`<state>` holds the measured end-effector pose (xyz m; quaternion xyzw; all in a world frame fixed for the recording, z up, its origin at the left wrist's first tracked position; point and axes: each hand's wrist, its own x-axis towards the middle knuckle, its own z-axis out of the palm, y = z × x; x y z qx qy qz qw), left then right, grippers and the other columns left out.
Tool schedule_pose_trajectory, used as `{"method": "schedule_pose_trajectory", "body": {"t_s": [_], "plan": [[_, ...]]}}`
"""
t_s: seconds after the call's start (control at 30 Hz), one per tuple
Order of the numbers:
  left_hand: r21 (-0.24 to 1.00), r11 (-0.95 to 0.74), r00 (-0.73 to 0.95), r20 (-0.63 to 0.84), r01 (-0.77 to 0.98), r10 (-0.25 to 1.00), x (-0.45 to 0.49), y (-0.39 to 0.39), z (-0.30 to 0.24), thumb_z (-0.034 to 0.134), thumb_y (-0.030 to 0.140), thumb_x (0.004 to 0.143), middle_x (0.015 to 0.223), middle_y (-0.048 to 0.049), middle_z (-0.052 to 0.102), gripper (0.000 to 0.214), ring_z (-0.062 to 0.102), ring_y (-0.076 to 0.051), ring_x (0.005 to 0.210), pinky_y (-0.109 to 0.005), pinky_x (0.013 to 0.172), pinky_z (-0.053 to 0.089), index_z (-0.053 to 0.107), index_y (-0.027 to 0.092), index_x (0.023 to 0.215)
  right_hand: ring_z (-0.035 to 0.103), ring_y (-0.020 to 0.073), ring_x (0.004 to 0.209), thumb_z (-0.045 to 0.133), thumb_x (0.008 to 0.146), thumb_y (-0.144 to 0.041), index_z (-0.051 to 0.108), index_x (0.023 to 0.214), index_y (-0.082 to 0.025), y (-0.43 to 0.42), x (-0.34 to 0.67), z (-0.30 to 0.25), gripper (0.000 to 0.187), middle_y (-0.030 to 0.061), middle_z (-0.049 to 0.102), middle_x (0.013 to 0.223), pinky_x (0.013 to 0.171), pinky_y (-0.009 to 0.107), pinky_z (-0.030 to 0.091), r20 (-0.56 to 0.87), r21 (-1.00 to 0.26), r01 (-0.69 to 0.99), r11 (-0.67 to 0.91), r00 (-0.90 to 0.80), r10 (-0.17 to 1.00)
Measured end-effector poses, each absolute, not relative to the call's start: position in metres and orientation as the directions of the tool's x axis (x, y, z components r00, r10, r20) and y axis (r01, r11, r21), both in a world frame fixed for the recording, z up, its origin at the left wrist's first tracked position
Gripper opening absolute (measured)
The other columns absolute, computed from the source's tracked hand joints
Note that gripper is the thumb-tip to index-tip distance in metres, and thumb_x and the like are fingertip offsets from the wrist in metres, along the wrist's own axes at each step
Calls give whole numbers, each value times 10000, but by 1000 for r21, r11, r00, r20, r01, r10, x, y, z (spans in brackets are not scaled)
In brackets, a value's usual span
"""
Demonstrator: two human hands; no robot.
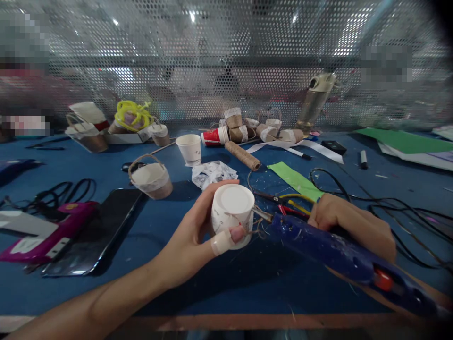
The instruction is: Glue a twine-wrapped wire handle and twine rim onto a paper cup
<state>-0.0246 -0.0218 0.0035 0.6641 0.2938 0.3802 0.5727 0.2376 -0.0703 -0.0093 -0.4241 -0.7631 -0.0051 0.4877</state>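
My left hand [198, 231] is wrapped round a white paper cup [233, 198] turned upside down, its base facing up. A bandage circles the thumb, which presses the cup's near side next to a thin strand of twine [255, 231]. My right hand [350, 222] grips a blue hot glue gun [318, 245] with a red switch on its side. The gun's metal nozzle points left and meets or nearly meets the cup's right side. Scissors with yellow handles [297, 198] and a light green paper strip [293, 179] lie just beyond the gun.
A roll of twine [242, 156], a crumpled lace piece [214, 174] and an upright paper cup [189, 148] stand beyond my hands. A twine-handled basket [152, 179] and phone [95, 231] sit left. Black cables [403, 212] run at right. A perforated metal screen [212, 61] closes the back.
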Motion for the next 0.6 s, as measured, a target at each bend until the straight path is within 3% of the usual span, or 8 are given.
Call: {"method": "schedule_pose_trajectory", "body": {"t_s": [0.13,0.27,0.33,0.43,0.53,0.6], "plan": [[984,-174,542,171,-47,823,-26,-20,5,711,315,876,1219,22,555,496,536,-179,1075,-225,916,466,502,386,1320,516,120,591,558,858,-95,425,689,-219,-70,243,-7,249,-31,489,663,560,262,356,684,-434,683,588,-174,708],[982,-188,569,159,-7,807,-27,-21,6,733,310,857,1298,21,523,539,508,-227,1173,-277,961,451,488,409,1326,533,143,638,634,812,-167,500,767,-215,-53,263,1,150,-8,556,732,593,275,374,607,-329,769,548,-273,747],[983,-184,580,157,-13,799,-27,-23,6,732,314,858,1303,19,527,548,511,-239,1181,-298,962,455,476,419,1331,580,181,737,622,842,-204,546,875,-209,-40,277,5,83,37,624,843,649,298,403,460,-310,851,424,-256,850],[982,-187,588,169,-31,791,-28,-23,6,735,311,854,1284,14,543,553,531,-232,1152,-287,925,473,475,417,1331,588,182,679,645,868,-272,570,869,-226,-23,301,6,88,36,647,803,612,305,396,324,-188,961,202,-133,937],[981,-192,593,179,-43,785,-29,-24,7,735,315,853,1270,-2,553,554,541,-248,1144,-310,917,484,473,399,1332,632,230,785,616,891,-285,599,933,-187,-14,318,0,107,126,667,944,652,339,440,262,-91,974,207,-177,949],[983,-177,602,173,-53,780,-29,-24,7,735,326,851,1291,-15,540,553,554,-262,1135,-337,915,494,470,391,1333,652,264,901,577,905,-245,610,1073,-142,-12,324,-6,199,197,634,1119,717,359,473,240,-78,967,242,-217,946]]}}
